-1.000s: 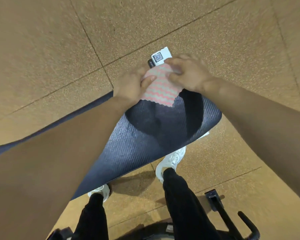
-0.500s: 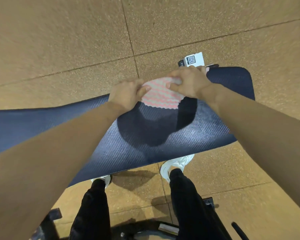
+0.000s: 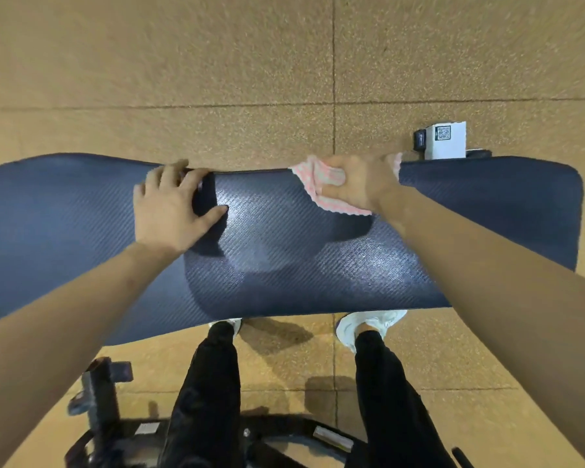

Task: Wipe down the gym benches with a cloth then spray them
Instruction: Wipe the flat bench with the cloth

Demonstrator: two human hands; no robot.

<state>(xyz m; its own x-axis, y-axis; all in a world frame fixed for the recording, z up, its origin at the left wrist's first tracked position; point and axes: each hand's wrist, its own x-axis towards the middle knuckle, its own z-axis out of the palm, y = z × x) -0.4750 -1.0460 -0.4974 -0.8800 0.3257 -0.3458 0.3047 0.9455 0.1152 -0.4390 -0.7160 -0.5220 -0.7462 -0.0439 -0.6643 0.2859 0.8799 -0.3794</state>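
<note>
**Wiping the far edge of the counter with the cloth**

Gripping the pink-and-white striped cloth [image 3: 309, 175] in the right hand [image 3: 355, 184], with the fingers curled over it. Pressing it onto the far long edge of the dark blue, ribbed counter [image 3: 318, 265], toward the right end. Letting part of the cloth hang past that edge, while a scalloped corner is lying flat on the top surface just beside the right wrist.

Resting the left hand [image 3: 173, 211] palm down on the counter, well apart from the right hand. Keeping its fingers straight and spread, with the fingertips reaching the far edge and the thumb lying on the top surface. Holding nothing in this hand.

Standing at the near long side of the counter in black trousers and white shoes [image 3: 365, 324], with the toes partly hidden under the near edge.

Sitting just beyond the far edge near the right end: a white tag [image 3: 448, 140] bearing a printed square code, touching a small black part at its left. Lying under everything: a tan speckled floor [image 3: 217, 79] with dark seams. Showing at the bottom left, near the legs: a black metal frame [image 3: 102, 393], mostly cut off.
</note>
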